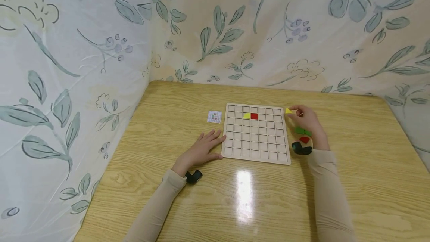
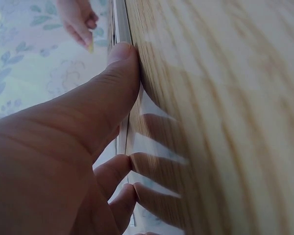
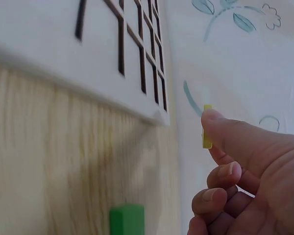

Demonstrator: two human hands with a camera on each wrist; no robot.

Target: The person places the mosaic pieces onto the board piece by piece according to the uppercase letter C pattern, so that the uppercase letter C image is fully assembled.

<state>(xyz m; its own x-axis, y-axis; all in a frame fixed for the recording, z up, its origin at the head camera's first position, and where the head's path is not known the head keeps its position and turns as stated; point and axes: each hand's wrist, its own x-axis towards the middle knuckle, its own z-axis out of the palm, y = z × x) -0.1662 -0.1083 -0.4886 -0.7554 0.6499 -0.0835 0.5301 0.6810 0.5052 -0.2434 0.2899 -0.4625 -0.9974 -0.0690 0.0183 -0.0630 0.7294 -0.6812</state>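
A pale wooden grid board (image 1: 256, 160) lies on the table. In its upper part a yellow rounded piece (image 1: 247, 115) sits beside a red square piece (image 1: 254, 116). Fingertips of my left hand (image 1: 201, 148) touch the board's left edge, with the fingers spread and nearly straight. Just off the board's upper right corner, my right hand (image 1: 307, 118) pinches a small yellow piece (image 3: 207, 139) between thumb and finger, raised above the table. Below that hand lie green pieces (image 1: 303, 131) and a red piece (image 1: 305, 139) with a curved edge.
A small printed card (image 1: 214, 117) with a coloured grid pattern lies left of the board. Black wrist devices (image 1: 193, 176) are worn on both arms. A floral cloth (image 1: 221, 29) hangs behind and left of the wooden table (image 1: 161, 130).
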